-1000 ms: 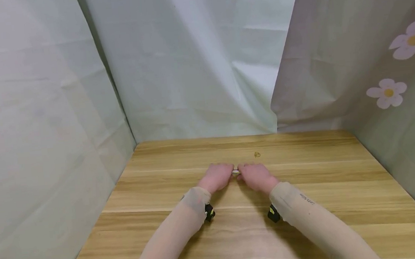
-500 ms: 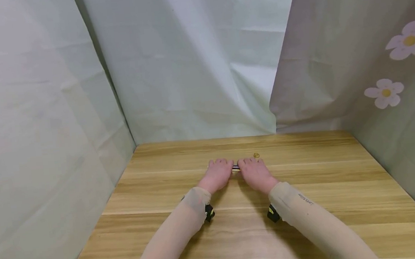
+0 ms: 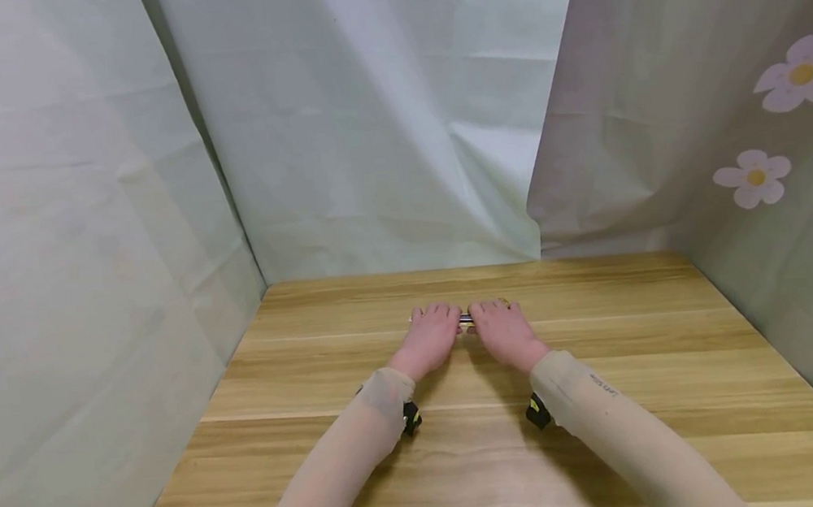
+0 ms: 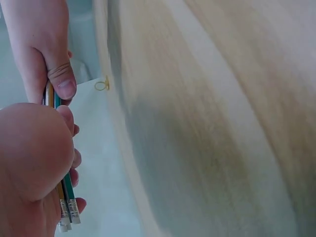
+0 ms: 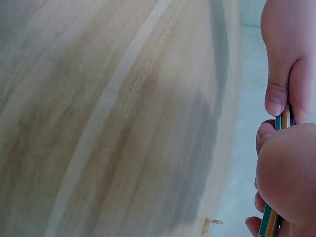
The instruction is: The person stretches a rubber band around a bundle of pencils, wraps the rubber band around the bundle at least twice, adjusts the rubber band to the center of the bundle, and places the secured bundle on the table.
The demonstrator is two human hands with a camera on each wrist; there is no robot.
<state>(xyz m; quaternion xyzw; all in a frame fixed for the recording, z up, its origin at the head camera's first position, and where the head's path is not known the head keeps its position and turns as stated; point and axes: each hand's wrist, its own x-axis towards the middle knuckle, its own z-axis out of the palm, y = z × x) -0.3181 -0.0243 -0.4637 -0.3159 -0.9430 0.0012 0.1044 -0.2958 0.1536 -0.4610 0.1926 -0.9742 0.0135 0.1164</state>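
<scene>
Both hands grip one small bundle of pencils point(image 3: 466, 320) above the far half of the wooden table, a short stretch of it showing between them. My left hand point(image 3: 432, 337) curls round one end, where white erasers with silver ferrules stick out below the palm in the left wrist view. Green and orange-yellow pencils point(image 4: 70, 190) show there. Close beside it, my right hand point(image 3: 504, 332) holds the other part, with thumb and fingers round the pencils point(image 5: 278, 121) in the right wrist view. Most of the bundle is hidden inside the hands.
A thin yellow rubber band point(image 4: 101, 85) lies on the table just beyond the right hand, mostly hidden by it in the head view. Pale cloth walls point(image 3: 365, 127) enclose the wooden table point(image 3: 615, 429) at the back and sides. Each wrist carries a small black device point(image 3: 538, 412).
Both hands have moved slightly away from the body with the pencils, their knuckles turning upward and forward. The right hand now overlaps the rubber band in the head view.
</scene>
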